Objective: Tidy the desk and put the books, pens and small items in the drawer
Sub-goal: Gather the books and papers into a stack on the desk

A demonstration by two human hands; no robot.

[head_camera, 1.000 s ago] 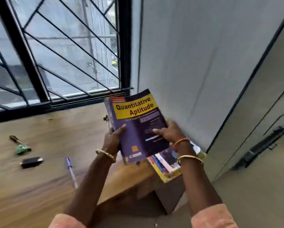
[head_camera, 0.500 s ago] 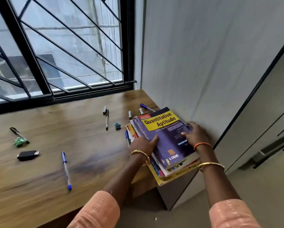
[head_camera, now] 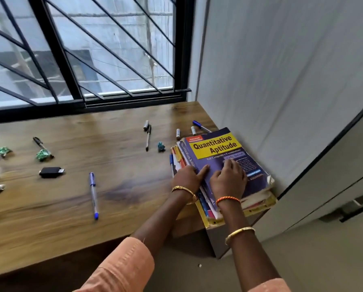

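A purple and yellow "Quantitative Aptitude" book [head_camera: 218, 148] lies on top of a book stack [head_camera: 258, 204] at the right end of the wooden desk [head_camera: 117, 169], against the wall. My left hand [head_camera: 187, 178] holds the book's spine edge, index finger on the cover. Palm down on the cover rests my right hand [head_camera: 229, 179], fingers bent, holding nothing. A blue pen [head_camera: 93, 194], a black pen [head_camera: 148, 137] and a black USB stick [head_camera: 51, 172] lie loose on the desk.
Green paper balls [head_camera: 43, 154] and a teal one [head_camera: 161, 146] lie on the desk, with small white cylinders [head_camera: 178, 133] and a blue pen [head_camera: 200, 125] behind the stack. A barred window [head_camera: 81, 60] runs behind. Grey cabinet fronts with a dark handle [head_camera: 357, 205] stand right.
The purple book went from raised in both hands down onto the stack. My right hand has slid from the book's far right side to the middle of its cover.
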